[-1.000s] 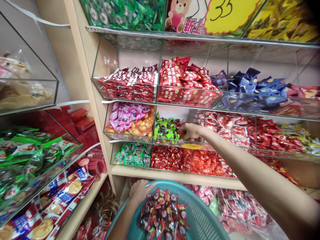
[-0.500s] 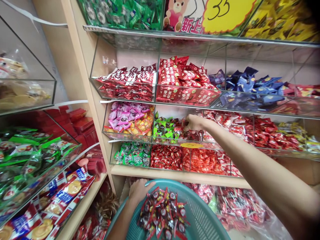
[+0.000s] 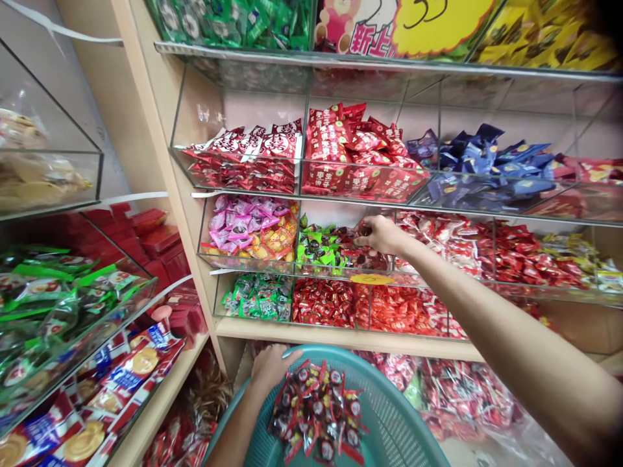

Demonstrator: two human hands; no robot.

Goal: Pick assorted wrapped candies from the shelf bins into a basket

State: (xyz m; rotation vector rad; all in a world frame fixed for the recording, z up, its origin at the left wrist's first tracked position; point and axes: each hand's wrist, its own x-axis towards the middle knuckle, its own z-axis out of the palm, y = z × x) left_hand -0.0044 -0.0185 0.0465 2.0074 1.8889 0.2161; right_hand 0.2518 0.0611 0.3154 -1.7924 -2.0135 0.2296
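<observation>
My left hand (image 3: 268, 368) is closed over the far left rim of a teal plastic basket (image 3: 389, 383), thumb along the edge. Inside the basket lies a heap of dark, red-edged wrapped candies (image 3: 316, 412). My right hand (image 3: 382, 235) reaches into a clear bin on the middle shelf, its fingers curled at a dark patch I cannot make out. Below it lie dark brown wrapped candies (image 3: 377, 259). To its left are bright green wrapped candies (image 3: 318, 250), and to its right red and white ones (image 3: 438, 237).
A clear shelf edge (image 3: 360, 201) runs just above my right hand. A yellow price tag (image 3: 372, 279) hangs on the bin front. Pink candies (image 3: 236, 224) fill the bin further left. A wooden upright (image 3: 168, 149) and side shelves of green packets (image 3: 53, 292) stand at left.
My right hand has shifted slightly within the same bin and its fingers are posed a little differently. My left hand stays on the basket rim. The view has tilted slightly.
</observation>
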